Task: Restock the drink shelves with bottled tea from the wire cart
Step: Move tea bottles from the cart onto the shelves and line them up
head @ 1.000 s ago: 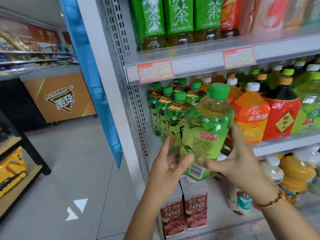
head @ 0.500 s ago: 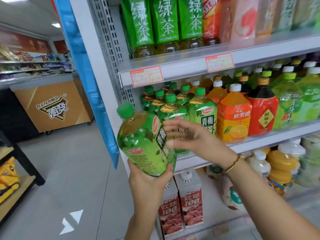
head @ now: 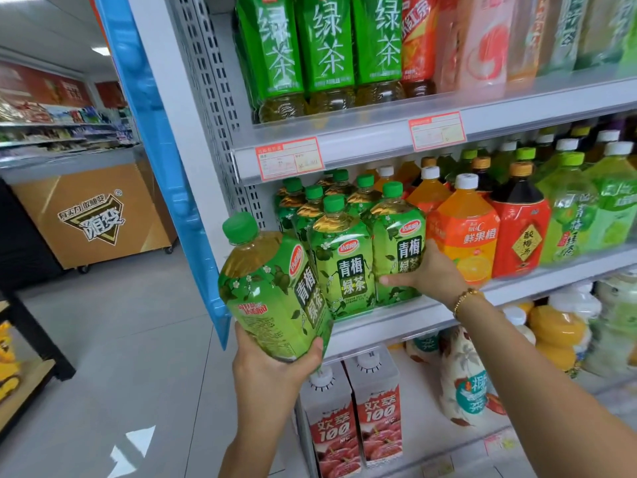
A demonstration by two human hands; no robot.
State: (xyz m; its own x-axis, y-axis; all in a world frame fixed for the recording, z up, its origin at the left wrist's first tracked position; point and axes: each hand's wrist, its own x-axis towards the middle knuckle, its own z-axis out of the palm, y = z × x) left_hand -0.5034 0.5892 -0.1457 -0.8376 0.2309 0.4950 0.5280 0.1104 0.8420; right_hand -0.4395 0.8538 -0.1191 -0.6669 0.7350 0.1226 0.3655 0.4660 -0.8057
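Observation:
My left hand (head: 272,363) grips the base of a big green-capped bottle of plum green tea (head: 272,291), tilted left in front of the shelf's left end. My right hand (head: 427,274) grips the lower part of a matching tea bottle (head: 396,243) that stands at the front of the middle shelf (head: 406,319). Another such bottle (head: 341,267) stands beside it, with several more behind. The wire cart is not in view.
Orange juice (head: 465,232), a red plum drink (head: 520,232) and lighter green bottles (head: 572,215) fill the shelf to the right. Tall green tea bottles (head: 327,46) stand on the shelf above, juice cartons (head: 355,422) below. A blue upright (head: 162,160) edges the aisle at left.
My left hand has kept the tilted bottle, now closer to the shelf. My right hand went from hovering in front of the bottles to gripping the front right tea bottle on the shelf.

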